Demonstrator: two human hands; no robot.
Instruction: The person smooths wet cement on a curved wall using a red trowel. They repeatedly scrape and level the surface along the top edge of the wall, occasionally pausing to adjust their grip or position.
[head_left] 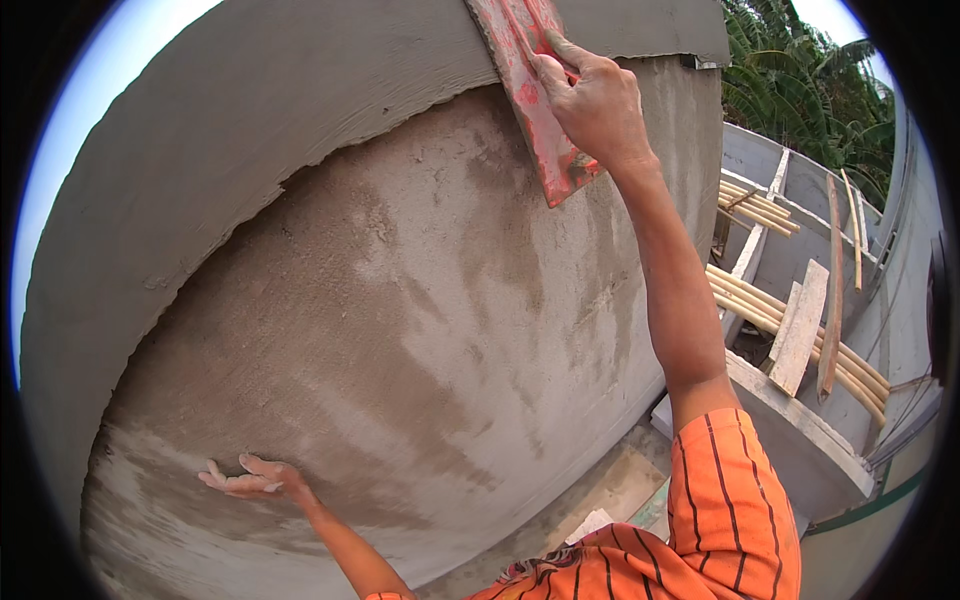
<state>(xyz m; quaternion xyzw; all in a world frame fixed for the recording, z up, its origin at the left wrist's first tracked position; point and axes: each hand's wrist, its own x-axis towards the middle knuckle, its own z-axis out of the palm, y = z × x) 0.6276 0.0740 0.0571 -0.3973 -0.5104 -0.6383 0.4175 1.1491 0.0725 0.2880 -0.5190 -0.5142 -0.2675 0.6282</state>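
A band of fresh grey plaster (200,130) runs across the top of a wall, with a ragged lower edge over a rougher, damp-patched surface (420,320). Up high, my right hand (595,100) grips a red, plaster-smeared float (550,150) by its handle, the board lying along the wall across the plaster's lower edge. Low on the left, my left hand (250,478) is open and empty, fingers loosely curved and apart beside the rough surface; whether it touches the wall I cannot tell.
At the right, a lower concrete structure (800,455) carries bamboo poles (760,300) and pale boards (800,325). Trees (800,80) stand behind it. Below the wall is a narrow strip of dirty flooring or boarding (610,480).
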